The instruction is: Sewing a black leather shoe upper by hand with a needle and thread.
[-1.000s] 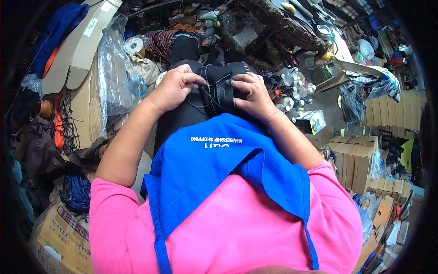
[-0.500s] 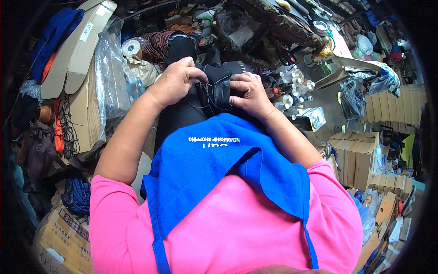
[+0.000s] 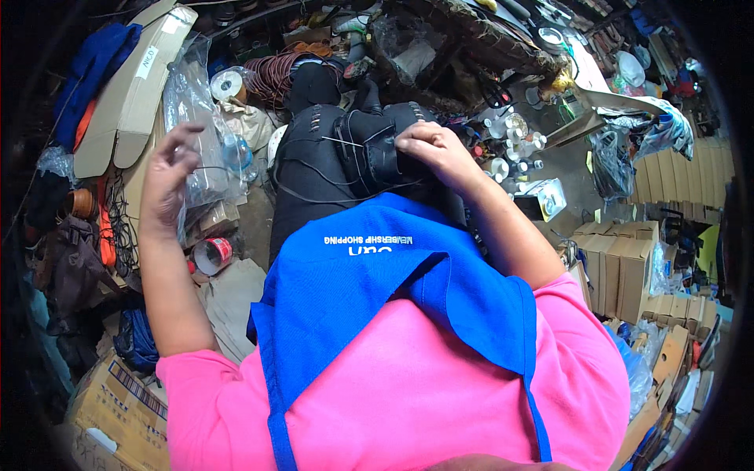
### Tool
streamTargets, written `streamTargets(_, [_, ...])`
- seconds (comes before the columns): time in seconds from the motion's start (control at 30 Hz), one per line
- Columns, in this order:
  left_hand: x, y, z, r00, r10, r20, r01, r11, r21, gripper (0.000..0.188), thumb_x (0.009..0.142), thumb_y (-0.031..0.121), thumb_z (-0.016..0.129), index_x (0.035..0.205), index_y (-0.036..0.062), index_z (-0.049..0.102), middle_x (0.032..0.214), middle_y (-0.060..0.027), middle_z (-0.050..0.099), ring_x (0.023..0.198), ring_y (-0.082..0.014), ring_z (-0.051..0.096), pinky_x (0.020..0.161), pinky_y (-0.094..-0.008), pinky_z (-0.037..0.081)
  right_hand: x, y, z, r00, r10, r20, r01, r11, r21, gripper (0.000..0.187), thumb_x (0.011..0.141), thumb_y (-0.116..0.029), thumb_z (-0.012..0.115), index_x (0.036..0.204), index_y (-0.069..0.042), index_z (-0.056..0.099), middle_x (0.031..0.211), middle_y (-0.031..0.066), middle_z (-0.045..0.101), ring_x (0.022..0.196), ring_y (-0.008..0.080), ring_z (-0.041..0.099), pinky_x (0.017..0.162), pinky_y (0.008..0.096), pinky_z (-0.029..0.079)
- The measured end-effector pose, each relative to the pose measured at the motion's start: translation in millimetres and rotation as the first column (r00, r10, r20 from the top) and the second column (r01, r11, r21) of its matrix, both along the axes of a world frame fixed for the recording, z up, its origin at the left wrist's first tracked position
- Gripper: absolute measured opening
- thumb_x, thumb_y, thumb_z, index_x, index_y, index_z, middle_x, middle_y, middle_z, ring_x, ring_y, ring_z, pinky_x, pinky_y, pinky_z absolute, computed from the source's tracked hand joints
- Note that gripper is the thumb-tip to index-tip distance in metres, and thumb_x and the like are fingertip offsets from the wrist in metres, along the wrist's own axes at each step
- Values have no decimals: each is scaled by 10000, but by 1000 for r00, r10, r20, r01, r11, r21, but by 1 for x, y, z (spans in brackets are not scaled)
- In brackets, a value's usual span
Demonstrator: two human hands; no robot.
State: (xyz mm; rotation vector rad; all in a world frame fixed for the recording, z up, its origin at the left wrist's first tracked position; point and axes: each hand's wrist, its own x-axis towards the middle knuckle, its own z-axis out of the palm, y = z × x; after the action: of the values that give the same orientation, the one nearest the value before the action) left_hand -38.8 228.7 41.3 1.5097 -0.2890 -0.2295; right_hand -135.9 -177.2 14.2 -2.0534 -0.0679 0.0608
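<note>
A black leather shoe (image 3: 365, 149) lies across my lap on dark trousers. Its near side has a seam with dark thread (image 3: 314, 196), which loops loosely over my left thigh. A thin, pale needle-like rod (image 3: 342, 141) lies across the shoe's left edge. My right hand (image 3: 433, 147) is closed on the right side of the shoe, thumb and fingers pinching its edge. Out to the left, well away from the shoe, my left hand (image 3: 170, 173) is raised with curled fingers, slightly blurred. A dark strand runs from its fingertips toward the lap.
Flattened cardboard (image 3: 137, 86) and clear plastic sheeting (image 3: 192, 125) stand at the left, near a clear jar with a red label (image 3: 212, 255). Coiled brown cord (image 3: 271, 74) lies ahead. Several small bottles (image 3: 514, 145) stand at the right, with stacked cardboard boxes (image 3: 620, 263) beyond.
My left hand has moved from the shoe far out to the left, drawing the thread with it. The right hand stays on the shoe. The pale rod now shows plainly.
</note>
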Motion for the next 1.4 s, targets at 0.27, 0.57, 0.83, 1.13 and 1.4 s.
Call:
streamTargets(0.27, [-31, -111, 12, 805, -365, 467, 40, 819, 572, 278, 764, 35, 691, 1038, 77, 697, 1086, -91, 636, 986, -245, 623, 861, -326, 507, 4, 18, 6, 984, -83, -157, 35, 957, -287, 440, 710, -456, 773, 676, -40, 631, 628, 61, 615, 600, 163, 591, 617, 338, 416])
streamTargets(0.57, [-21, -156, -16, 711, -438, 551, 65, 820, 568, 186, 721, -21, 700, 888, 57, 687, 871, -82, 596, 783, -256, 627, 682, -331, 509, -12, 26, 17, 950, -109, 294, 220, 900, -376, 403, 700, -425, 766, 841, -76, 622, 775, 49, 556, 815, 266, 574, 716, 400, 404])
streamTargets(0.83, [-19, -139, -15, 784, -314, 536, -95, 792, 603, 116, 720, 17, 694, 825, 65, 688, 795, -99, 571, 754, -284, 607, 673, -371, 488, -12, 45, 32, 970, 159, 183, 8, 734, -679, 241, 784, -347, 686, 816, -111, 654, 838, 65, 610, 880, 256, 594, 798, 402, 388])
streamTargets(1.13, [-31, -140, -17, 896, -213, 390, -22, 856, 517, 180, 755, 6, 690, 925, 59, 722, 794, -51, 585, 748, -160, 562, 696, -276, 449, -16, 38, 22, 922, 123, 366, 101, 838, -536, 175, 773, -289, 676, 855, -135, 660, 918, 75, 597, 892, 270, 586, 766, 420, 413])
streamTargets(1.4, [-34, -139, -15, 903, -77, 422, -126, 893, 431, 165, 778, 17, 684, 934, 57, 722, 799, -50, 590, 752, -139, 543, 700, -265, 445, -5, 58, 25, 868, 408, 282, -42, 627, -778, 203, 723, -218, 713, 922, -194, 676, 857, 25, 550, 868, 214, 549, 789, 371, 388])
